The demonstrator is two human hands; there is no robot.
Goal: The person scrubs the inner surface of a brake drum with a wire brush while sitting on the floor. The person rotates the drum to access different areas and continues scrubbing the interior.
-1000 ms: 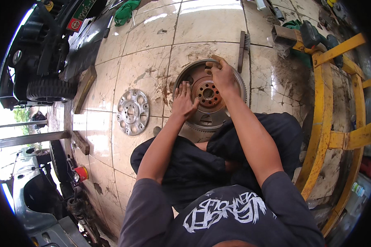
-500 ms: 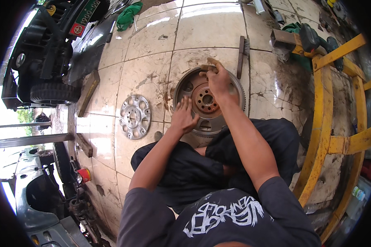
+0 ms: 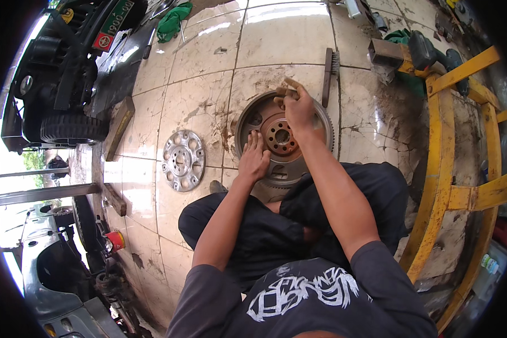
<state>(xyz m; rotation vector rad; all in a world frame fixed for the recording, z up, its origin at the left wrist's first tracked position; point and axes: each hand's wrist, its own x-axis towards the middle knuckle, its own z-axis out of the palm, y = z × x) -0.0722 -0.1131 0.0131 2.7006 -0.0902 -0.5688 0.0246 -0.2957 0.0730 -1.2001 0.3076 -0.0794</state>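
Note:
On the tiled floor in front of my crossed legs lies a toothed flywheel [image 3: 282, 170], with a rusty brown middle and a ring of bolt holes. My left hand [image 3: 254, 158] rests on its left side, fingers stretched out flat and nothing visibly held. Over the upper right part of the flywheel is my right hand [image 3: 299, 107], its fingers bent and pinched together. Whatever they hold, if anything, is too small to make out. To the left, apart from both hands, a shiny silver metal disc [image 3: 183, 160] with several holes lies flat.
A wire brush [image 3: 328, 76] lies just beyond the flywheel's right side. On the right stands a yellow metal frame [image 3: 438, 169], with a cordless drill [image 3: 455, 65] near its top. Wooden blocks [image 3: 119, 127], a green cloth [image 3: 173, 21] and a dark vehicle [image 3: 50, 84] are leftward.
My left hand has shifted slightly and settled flat on the flywheel's left side; it was blurred before. My right hand stays nearly in place.

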